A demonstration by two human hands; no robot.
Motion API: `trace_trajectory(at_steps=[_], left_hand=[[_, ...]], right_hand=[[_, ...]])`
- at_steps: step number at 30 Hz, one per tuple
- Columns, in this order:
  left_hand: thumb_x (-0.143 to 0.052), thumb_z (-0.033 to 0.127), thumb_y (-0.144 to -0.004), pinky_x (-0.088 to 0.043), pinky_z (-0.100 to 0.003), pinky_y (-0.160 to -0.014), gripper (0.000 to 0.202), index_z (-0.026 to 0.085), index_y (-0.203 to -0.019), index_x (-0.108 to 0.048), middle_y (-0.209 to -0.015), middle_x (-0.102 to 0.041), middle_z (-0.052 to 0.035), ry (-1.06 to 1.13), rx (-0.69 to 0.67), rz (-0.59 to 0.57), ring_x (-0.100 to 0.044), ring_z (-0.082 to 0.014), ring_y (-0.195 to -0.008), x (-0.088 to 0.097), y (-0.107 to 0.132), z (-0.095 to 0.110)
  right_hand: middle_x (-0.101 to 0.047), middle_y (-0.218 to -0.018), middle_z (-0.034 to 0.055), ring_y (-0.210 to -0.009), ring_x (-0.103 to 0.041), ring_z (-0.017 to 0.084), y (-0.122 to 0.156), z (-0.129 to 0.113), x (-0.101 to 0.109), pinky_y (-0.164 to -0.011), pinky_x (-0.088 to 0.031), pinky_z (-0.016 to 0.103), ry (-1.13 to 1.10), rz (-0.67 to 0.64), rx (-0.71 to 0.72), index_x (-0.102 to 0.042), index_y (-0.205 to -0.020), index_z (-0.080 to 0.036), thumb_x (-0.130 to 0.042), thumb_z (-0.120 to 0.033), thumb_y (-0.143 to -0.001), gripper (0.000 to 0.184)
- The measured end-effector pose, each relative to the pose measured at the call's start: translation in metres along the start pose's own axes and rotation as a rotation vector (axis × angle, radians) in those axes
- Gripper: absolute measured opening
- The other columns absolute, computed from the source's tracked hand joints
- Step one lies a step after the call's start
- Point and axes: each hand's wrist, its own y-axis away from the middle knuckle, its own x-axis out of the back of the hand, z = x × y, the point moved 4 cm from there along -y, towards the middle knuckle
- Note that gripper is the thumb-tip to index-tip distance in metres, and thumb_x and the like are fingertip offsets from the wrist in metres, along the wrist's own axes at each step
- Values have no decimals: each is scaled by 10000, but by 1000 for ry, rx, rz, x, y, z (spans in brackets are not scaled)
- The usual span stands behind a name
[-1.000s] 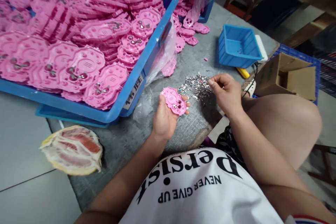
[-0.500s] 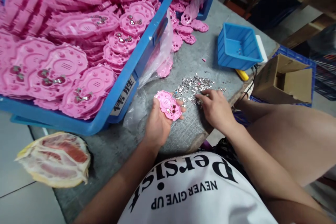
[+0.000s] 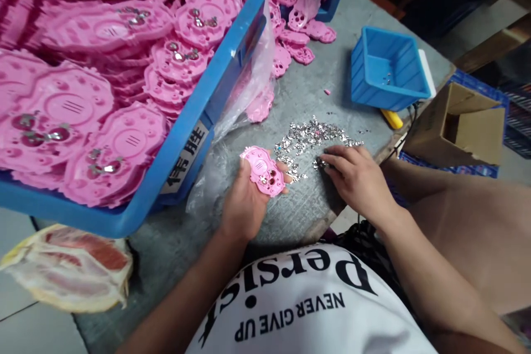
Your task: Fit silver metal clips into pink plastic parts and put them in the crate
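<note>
My left hand (image 3: 244,202) is closed around the edge of a pink plastic plate (image 3: 259,165) with a scalloped outline. The plate lies face up over my fingers, with holes and a small silvery metal piece at its lower end. My right hand (image 3: 360,182) is bent over the worktop, its fingertips at a few small shiny metal pieces (image 3: 318,164). Whatever lies between those fingertips is too small to make out. Just beyond both hands spreads a loose heap of such metal pieces (image 3: 311,134).
A large blue crate (image 3: 228,80) full of stacked pink plates stands at left. More pink plates (image 3: 292,37) lie behind it. A small blue bin (image 3: 390,94) and a cardboard box (image 3: 477,138) are at right. A cut pomelo (image 3: 70,268) sits front left on the grey worktop (image 3: 302,204).
My right hand has shifted slightly right and toward me, with a few metal pieces apart from the heap at its fingertips. The left hand still holds the pink plate. The view has shifted a little.
</note>
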Motion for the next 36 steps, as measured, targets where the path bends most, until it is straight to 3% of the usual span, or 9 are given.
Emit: trace_trajectory(at_steps=[3,6,13,16,21,24,29,32,36], left_hand=[[-422,545,-1045,-614,-355,-711,447,169,-1160,-632,-939,-760,-110,8,-6,-3,-748,-231,-810,2,-2,1],[-394,535,-1056,-606,-355,-692,441,185,-1151,-645,-954,-764,-112,21,7,-2,-743,-231,-793,4,-3,2],[-425,524,-1044,-595,-395,-764,414,212,-1101,-690,-930,-756,-99,29,-94,64,-726,-240,-804,4,-1,8],[-446,530,-1035,-588,-399,-789,389,258,-1089,-718,-932,-754,-78,11,-175,97,-720,-241,-818,4,2,11],[-450,595,-1017,-588,-369,-807,403,307,-1072,-726,-931,-756,-36,-30,-285,98,-715,-217,-832,4,5,13],[-488,581,-1008,-592,-381,-793,388,278,-1095,-714,-926,-758,-55,-11,-286,95,-724,-235,-860,3,5,13],[-470,551,-1024,-587,-390,-756,390,242,-1137,-679,-946,-756,-85,-6,-252,102,-740,-261,-901,2,5,11],[-413,522,-1053,-582,-369,-759,405,211,-1182,-639,-952,-754,-88,0,-247,78,-735,-241,-877,2,5,10],[-355,483,-1077,-579,-356,-763,406,189,-1205,-606,-939,-753,-85,1,-228,83,-725,-222,-837,1,5,9]], right_hand=[[-757,-1065,126,-935,-651,277,6,-14,1,-825,-567,448,-133,-66,62,-764,-1119,-178,-535,-267,-1023,264],[-731,-1081,129,-968,-672,261,9,-22,-6,-827,-583,422,-260,-162,102,-750,-1134,-191,-529,-269,-1027,258],[-699,-1276,165,-1125,-648,313,-2,-26,-3,-953,-550,544,-254,3,66,-725,-1183,-188,-536,-208,-1005,261],[-728,-1263,138,-1116,-671,278,-1,-47,-3,-950,-572,512,-363,-50,168,-717,-1208,-208,-536,-213,-1012,266],[-633,-1484,146,-1407,-557,289,8,-80,-31,-1156,-493,521,-328,-188,447,-678,-1334,-149,-527,-269,-1034,356],[-584,-1529,183,-1467,-504,308,4,-68,-42,-1235,-394,567,-198,-178,407,-613,-1431,-114,-529,-329,-1037,457],[-461,-1628,196,-1540,-395,347,-10,-12,-29,-1249,-289,654,-55,17,61,-508,-1538,-173,-476,-422,-1047,551],[-341,-1691,213,-1587,-278,390,-14,9,-28,-1232,-266,691,16,45,-93,-433,-1589,-183,-488,-492,-1032,639],[-361,-1686,201,-1583,-291,379,-13,1,-41,-1256,-244,652,25,-87,-19,-436,-1591,-193,-491,-577,-1014,695]])
